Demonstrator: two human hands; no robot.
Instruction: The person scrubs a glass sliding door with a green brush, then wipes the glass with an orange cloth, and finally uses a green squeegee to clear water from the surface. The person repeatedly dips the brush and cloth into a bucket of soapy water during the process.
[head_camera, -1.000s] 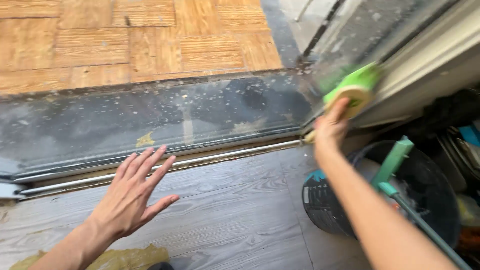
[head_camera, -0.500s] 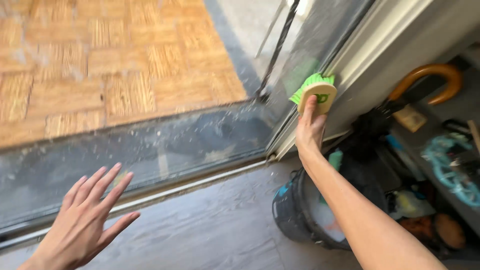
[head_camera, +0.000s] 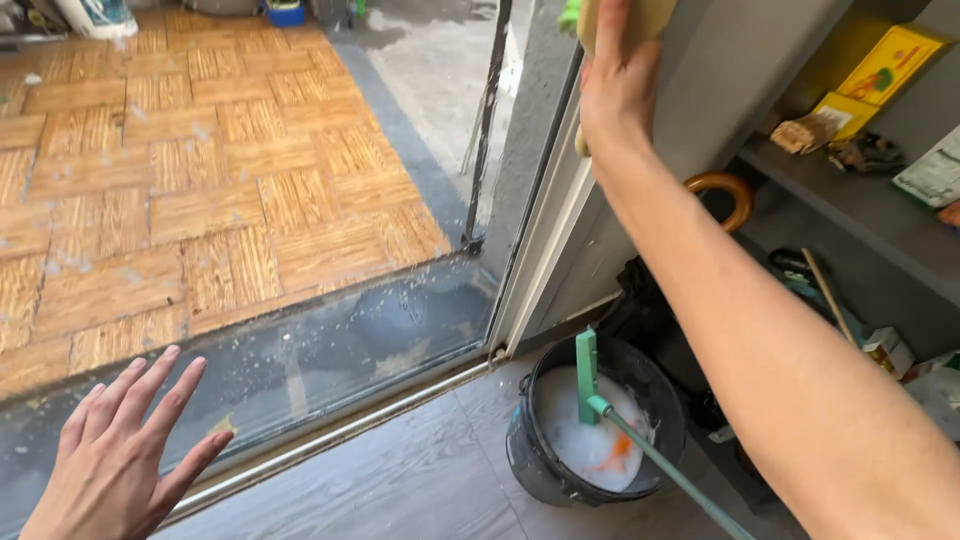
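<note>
Brush: a green-bristled brush (head_camera: 575, 18) with a pale back, at the top edge against the door frame (head_camera: 545, 230); only a sliver shows, the rest cut off by the picture's edge or covered by the hand.
Right hand: the right hand (head_camera: 612, 75) is raised, clasped over the brush's back, fingertips out of view.
Left hand: the left hand (head_camera: 115, 455) is spread flat, fingers apart, holding nothing, low and just before the glass (head_camera: 330, 350); whether it touches the pane cannot be told.
Glass: a sliding pane, its lower part speckled with white spots and smears.
Track: a metal rail (head_camera: 330, 440) runs along the foot of the glass.
Bucket: a dark bucket (head_camera: 530, 455) of foamy water stands beside the frame; a green-handled tool (head_camera: 590, 385) leans in it, its head hidden in the foam, something orange blurred beside it.
Floor: grey wood-look boards (head_camera: 400, 490) inside; wooden tiles (head_camera: 200, 180) outside.
Shelf: grey shelf (head_camera: 850, 215) at right with yellow boxes (head_camera: 880, 65); a curved wooden handle (head_camera: 722, 190) shows below, half hidden by the arm.
</note>
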